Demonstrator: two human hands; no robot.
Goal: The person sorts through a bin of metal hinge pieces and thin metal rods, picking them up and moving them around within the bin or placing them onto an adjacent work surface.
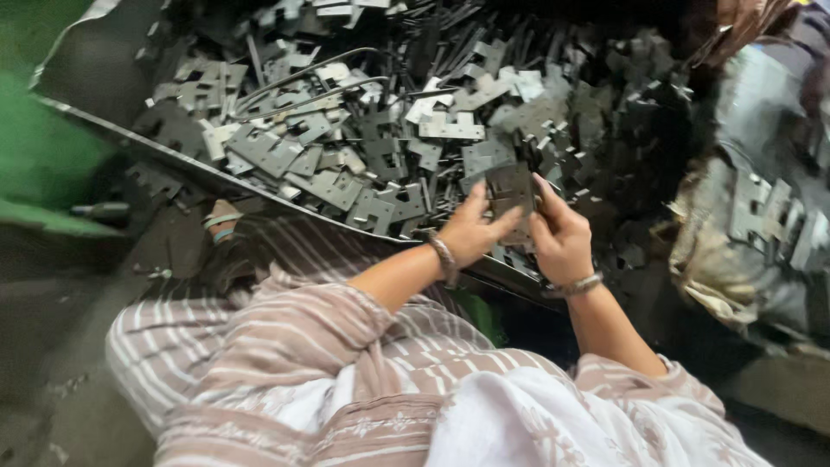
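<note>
A: Quick, where's the part?

B: Flat dark-grey stamped metal plate [510, 192], notched edges, held up between both hands just above the near rim of the big heap of same-kind grey metal stampings [346, 147]. Plate stands roughly on edge, long axis approx vertical, top tilted a bit away from the wearer.

A: Which hand has it?

B: Both. Left hand [471, 232] comes at it from the left, thumb and fingers [477, 201] pinched narrow on the plate's left edge. Right hand [560, 235] from the right, fingers [543, 192] closed on the right edge, index laid up along it. Can't tell if it's one plate or 2–3 stacked; looks thick, blurred.

A: Nearer hand?

B: Even. Plate sits dead between them, touching both. Wrists well apart, fingertips converge on it. Silver-tone bangle [444, 258] on left wrist, another [575, 284] on right.

A: What's around?

B: Heap lies in a dark sheet-metal tray [104, 117] slanting down-right; pile is beyond and left of the hands. Loose bent steel wires [303, 82] on top of the heap, far left-up. To the right, a grimy sack [761, 216] w/ more plates spilling out, apart from the hands. Striped beige-and-white fabric [285, 346] covers the lap below. Green surface [35, 147] at far left.
</note>
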